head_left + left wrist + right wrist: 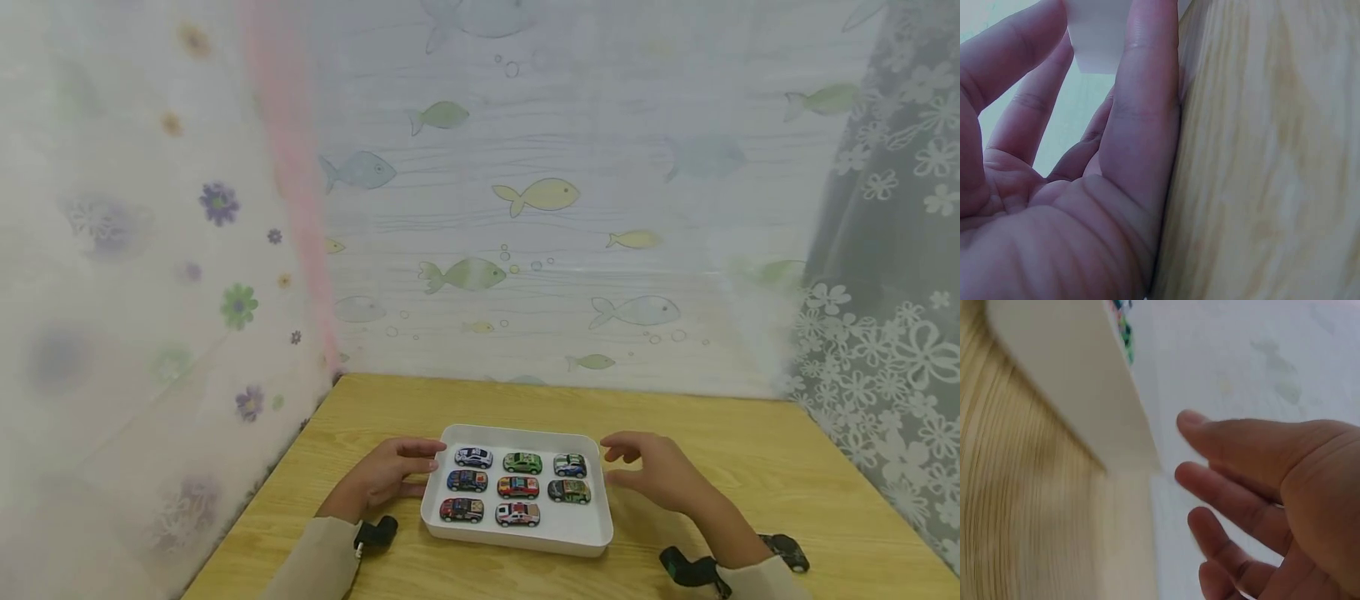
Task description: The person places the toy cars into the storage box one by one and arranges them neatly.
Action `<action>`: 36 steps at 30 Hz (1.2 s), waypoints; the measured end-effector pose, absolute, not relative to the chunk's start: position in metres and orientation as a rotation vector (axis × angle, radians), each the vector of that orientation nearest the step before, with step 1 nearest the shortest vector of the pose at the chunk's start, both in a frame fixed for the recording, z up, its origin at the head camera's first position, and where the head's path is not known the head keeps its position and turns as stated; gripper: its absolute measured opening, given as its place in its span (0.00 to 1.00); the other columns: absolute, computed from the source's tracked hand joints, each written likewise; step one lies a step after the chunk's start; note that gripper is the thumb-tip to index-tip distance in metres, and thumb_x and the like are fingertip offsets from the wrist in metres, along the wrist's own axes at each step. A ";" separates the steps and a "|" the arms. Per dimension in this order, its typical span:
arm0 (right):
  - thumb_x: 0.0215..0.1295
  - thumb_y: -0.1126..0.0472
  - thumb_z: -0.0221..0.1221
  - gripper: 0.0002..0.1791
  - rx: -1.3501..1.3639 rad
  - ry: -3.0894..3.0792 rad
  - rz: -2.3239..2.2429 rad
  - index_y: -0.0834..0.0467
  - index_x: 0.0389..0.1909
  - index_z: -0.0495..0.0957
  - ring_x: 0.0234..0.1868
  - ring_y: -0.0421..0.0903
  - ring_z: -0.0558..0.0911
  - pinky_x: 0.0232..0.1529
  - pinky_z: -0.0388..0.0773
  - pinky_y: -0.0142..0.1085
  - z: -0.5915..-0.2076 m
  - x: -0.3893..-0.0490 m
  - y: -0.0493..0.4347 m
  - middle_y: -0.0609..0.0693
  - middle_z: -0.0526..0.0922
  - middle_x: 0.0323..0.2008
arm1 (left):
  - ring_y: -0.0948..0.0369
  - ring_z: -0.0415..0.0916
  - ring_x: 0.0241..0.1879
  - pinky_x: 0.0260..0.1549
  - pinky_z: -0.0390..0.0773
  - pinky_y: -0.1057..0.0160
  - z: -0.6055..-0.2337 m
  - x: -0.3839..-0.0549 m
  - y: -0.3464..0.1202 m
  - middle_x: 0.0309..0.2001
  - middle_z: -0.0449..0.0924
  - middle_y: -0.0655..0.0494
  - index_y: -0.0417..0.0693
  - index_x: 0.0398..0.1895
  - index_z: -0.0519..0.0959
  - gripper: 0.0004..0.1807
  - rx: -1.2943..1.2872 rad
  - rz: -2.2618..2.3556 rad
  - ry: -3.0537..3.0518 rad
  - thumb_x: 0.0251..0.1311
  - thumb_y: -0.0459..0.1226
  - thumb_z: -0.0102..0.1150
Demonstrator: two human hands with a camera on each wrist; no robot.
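A white rectangular tray (517, 537) lies on the table with several small toy cars in loose rows. Among them are a white car (473, 457), a green car (522, 462), a red and yellow car (517, 487) and a camouflage-patterned car (569, 492). At the tray's left wall is my left hand (386, 472), fingers extended, fingertips right at the rim; in the left wrist view its edge lies along the wood. My right hand (656, 471) is beside the right wall with fingers loosely bent; the right wrist view shows a gap between its fingertips and the tray wall (1079, 375).
A dark object shaped like a toy car (786, 552) is on the table by my right forearm, partly hidden by it. The wood-grain table (720, 433) meets a fish-print curtain (540, 275) behind and a flowered curtain (150, 333) on the left.
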State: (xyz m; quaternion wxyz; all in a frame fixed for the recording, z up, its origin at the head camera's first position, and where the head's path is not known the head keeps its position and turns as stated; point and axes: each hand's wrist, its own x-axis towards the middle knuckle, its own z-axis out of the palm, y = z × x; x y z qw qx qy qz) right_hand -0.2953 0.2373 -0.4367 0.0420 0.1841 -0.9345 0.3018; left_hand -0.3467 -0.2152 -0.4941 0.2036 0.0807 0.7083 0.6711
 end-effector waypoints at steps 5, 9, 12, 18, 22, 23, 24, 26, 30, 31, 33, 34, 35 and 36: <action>0.64 0.49 0.71 0.25 0.538 -2.872 0.910 0.55 0.59 0.83 0.51 0.54 0.84 0.50 0.83 0.55 -0.433 -0.282 0.278 0.47 0.88 0.48 | 0.55 0.81 0.58 0.51 0.87 0.50 -0.494 -0.347 -0.216 0.69 0.74 0.43 0.42 0.69 0.76 0.26 0.223 1.873 1.975 0.69 0.37 0.66; 0.66 0.46 0.69 0.24 0.515 -2.904 0.934 0.54 0.57 0.84 0.51 0.55 0.84 0.48 0.84 0.55 -0.430 -0.270 0.311 0.50 0.87 0.52 | 0.54 0.82 0.57 0.50 0.87 0.50 -0.494 -0.347 -0.216 0.68 0.75 0.43 0.42 0.69 0.76 0.26 0.217 1.876 1.973 0.69 0.36 0.66; 0.66 0.45 0.69 0.25 0.504 -2.927 0.943 0.54 0.58 0.84 0.51 0.55 0.84 0.46 0.85 0.51 -0.428 -0.262 0.335 0.51 0.87 0.54 | 0.54 0.82 0.57 0.50 0.87 0.50 -0.494 -0.346 -0.216 0.68 0.75 0.43 0.42 0.69 0.76 0.26 0.224 1.876 1.972 0.69 0.37 0.66; 0.71 0.51 0.65 0.27 0.554 -2.957 1.020 0.60 0.65 0.79 0.49 0.38 0.84 0.39 0.82 0.35 -0.434 -0.252 0.380 0.55 0.87 0.55 | 0.54 0.81 0.57 0.50 0.87 0.51 -0.492 -0.345 -0.216 0.69 0.75 0.42 0.41 0.69 0.76 0.27 0.220 1.868 1.982 0.69 0.37 0.66; 0.76 0.56 0.61 0.26 0.607 -2.952 1.148 0.67 0.67 0.75 0.48 0.30 0.83 0.38 0.83 0.32 -0.443 -0.249 0.410 0.48 0.87 0.55 | 0.55 0.81 0.57 0.50 0.87 0.52 -0.492 -0.345 -0.216 0.69 0.75 0.43 0.43 0.69 0.76 0.27 0.215 1.866 1.986 0.69 0.37 0.66; 0.76 0.57 0.60 0.26 0.607 -2.956 1.172 0.68 0.67 0.74 0.48 0.30 0.83 0.38 0.83 0.33 -0.446 -0.248 0.418 0.45 0.87 0.54 | 0.55 0.81 0.57 0.50 0.87 0.52 -0.492 -0.345 -0.215 0.69 0.75 0.44 0.43 0.69 0.76 0.27 0.212 1.867 1.986 0.69 0.38 0.67; 0.77 0.58 0.59 0.26 0.594 -2.964 1.192 0.69 0.67 0.73 0.48 0.29 0.83 0.38 0.83 0.33 -0.449 -0.247 0.425 0.42 0.87 0.54 | 0.55 0.81 0.57 0.50 0.87 0.52 -0.492 -0.345 -0.215 0.69 0.75 0.44 0.43 0.69 0.76 0.27 0.212 1.868 1.986 0.69 0.37 0.67; 0.77 0.58 0.59 0.26 0.538 -2.997 1.230 0.71 0.67 0.72 0.47 0.29 0.83 0.38 0.83 0.33 -0.454 -0.246 0.439 0.40 0.87 0.53 | 0.56 0.81 0.57 0.50 0.87 0.52 -0.493 -0.345 -0.215 0.69 0.75 0.44 0.43 0.69 0.77 0.26 0.208 1.869 1.984 0.69 0.37 0.67; 0.77 0.56 0.59 0.29 0.392 -3.074 1.322 0.73 0.68 0.70 0.44 0.27 0.83 0.40 0.86 0.38 -0.461 -0.241 0.459 0.57 0.85 0.57 | 0.55 0.81 0.57 0.50 0.87 0.51 -0.493 -0.345 -0.215 0.69 0.74 0.44 0.43 0.69 0.77 0.26 0.212 1.868 1.980 0.69 0.37 0.66; 0.77 0.56 0.59 0.30 0.357 -3.089 1.364 0.74 0.68 0.70 0.43 0.27 0.83 0.41 0.86 0.41 -0.463 -0.239 0.462 0.62 0.84 0.58 | 0.55 0.81 0.58 0.50 0.87 0.51 -0.493 -0.345 -0.214 0.69 0.74 0.44 0.43 0.69 0.77 0.26 0.213 1.868 1.980 0.69 0.37 0.66; 0.77 0.55 0.58 0.31 0.317 -3.115 1.430 0.75 0.69 0.68 0.43 0.28 0.83 0.44 0.86 0.44 -0.465 -0.237 0.466 0.69 0.80 0.60 | 0.55 0.81 0.58 0.50 0.87 0.51 -0.493 -0.345 -0.214 0.69 0.74 0.44 0.44 0.69 0.77 0.26 0.210 1.867 1.981 0.69 0.37 0.66; 0.77 0.56 0.58 0.31 0.320 -3.114 1.472 0.76 0.69 0.68 0.43 0.29 0.83 0.44 0.86 0.45 -0.467 -0.236 0.468 0.71 0.80 0.60 | 0.55 0.81 0.58 0.50 0.87 0.51 -0.493 -0.345 -0.214 0.70 0.74 0.44 0.44 0.69 0.77 0.26 0.209 1.868 1.983 0.69 0.38 0.66; 0.78 0.56 0.58 0.31 0.322 -3.121 1.499 0.76 0.69 0.68 0.43 0.29 0.83 0.44 0.86 0.44 -0.468 -0.235 0.469 0.68 0.81 0.60 | 0.55 0.81 0.58 0.50 0.87 0.52 -0.493 -0.345 -0.215 0.70 0.74 0.44 0.44 0.69 0.77 0.26 0.209 1.868 1.984 0.69 0.38 0.66; 0.78 0.57 0.57 0.30 0.338 -3.126 1.525 0.76 0.69 0.68 0.44 0.29 0.83 0.44 0.86 0.43 -0.469 -0.235 0.470 0.63 0.83 0.60 | 0.55 0.81 0.58 0.50 0.87 0.52 -0.493 -0.345 -0.215 0.70 0.74 0.44 0.44 0.69 0.77 0.27 0.205 1.869 1.983 0.69 0.38 0.67</action>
